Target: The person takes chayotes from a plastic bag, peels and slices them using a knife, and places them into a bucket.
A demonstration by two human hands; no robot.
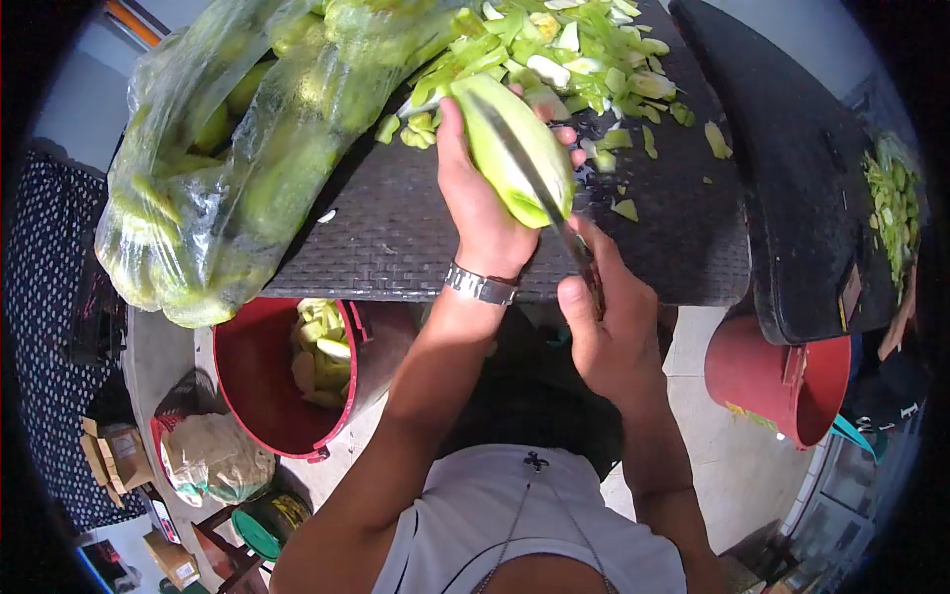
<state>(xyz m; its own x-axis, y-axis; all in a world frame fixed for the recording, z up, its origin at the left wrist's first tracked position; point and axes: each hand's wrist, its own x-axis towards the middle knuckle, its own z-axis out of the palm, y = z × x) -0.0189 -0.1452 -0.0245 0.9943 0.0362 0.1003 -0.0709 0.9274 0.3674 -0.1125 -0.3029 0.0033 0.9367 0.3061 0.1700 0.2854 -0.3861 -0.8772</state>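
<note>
Above the dark woven table, my left hand (485, 213) is wrapped round a pale green, partly peeled fruit or vegetable (495, 139), with a metal watch on that wrist. My right hand (614, 317) grips the handle of a knife (529, 166), whose long blade lies lengthwise over the green piece. The blade's exact contact with the flesh cannot be made out. Beyond my hands, a heap of green and white peelings (584, 64) covers the table's far part, with loose bits scattered nearer.
A clear plastic bag (198, 228) of whole green produce lies at the table's left. Below it stands a red bucket (252, 386) holding peeled pieces. Another red bucket (737, 366) is at the right, beside a black chair-like surface (792, 178). The table's front edge (396, 294) crosses below my hands.
</note>
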